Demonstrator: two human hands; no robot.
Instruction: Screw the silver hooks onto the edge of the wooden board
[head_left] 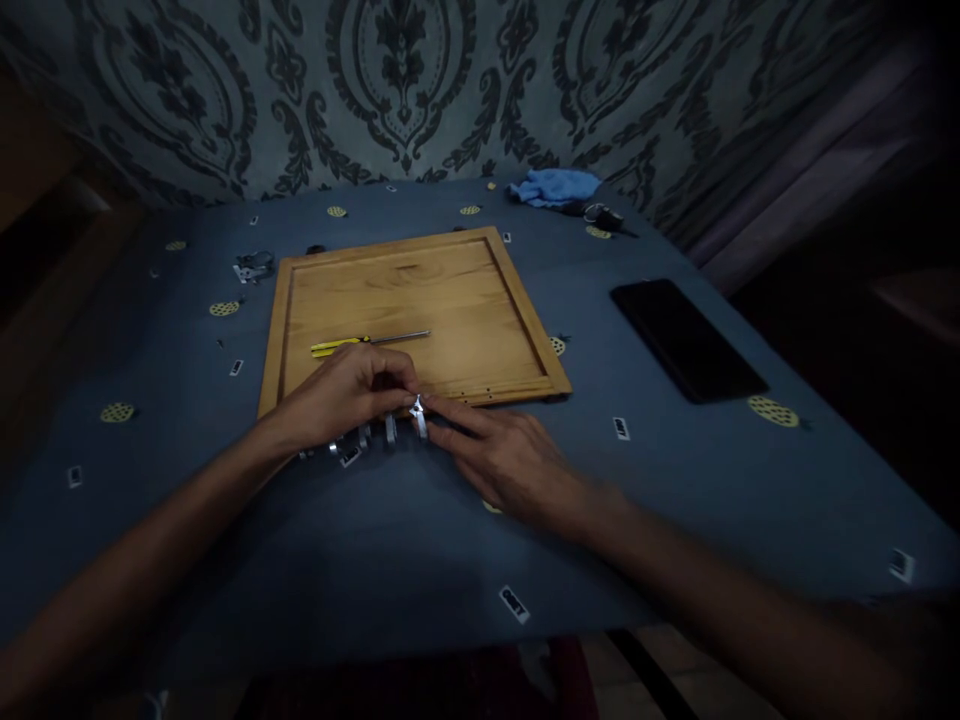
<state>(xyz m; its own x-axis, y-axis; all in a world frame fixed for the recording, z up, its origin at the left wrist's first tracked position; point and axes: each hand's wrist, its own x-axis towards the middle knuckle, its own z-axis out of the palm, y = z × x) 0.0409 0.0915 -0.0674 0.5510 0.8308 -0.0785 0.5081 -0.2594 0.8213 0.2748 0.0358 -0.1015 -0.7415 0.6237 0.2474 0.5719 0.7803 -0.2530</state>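
My left hand (352, 395) is curled at the near edge of a wooden tray (525, 300), its fingers closed over small metal brackets (390, 430) lying in a row on the blue cloth. My right hand (502, 455) lies beside it, fingers stretched toward a small shiny metal bracket (418, 408) that both hands pinch between them. A yellow-handled screwdriver (367, 342) lies inside the tray, just beyond my left hand.
A black phone (686, 338) lies on the table to the right. A blue rag (555, 187) and a small dark object (604, 216) sit at the far edge. More metal hardware (253, 267) lies left of the tray. Patterned wallpaper (405, 90) backs the table.
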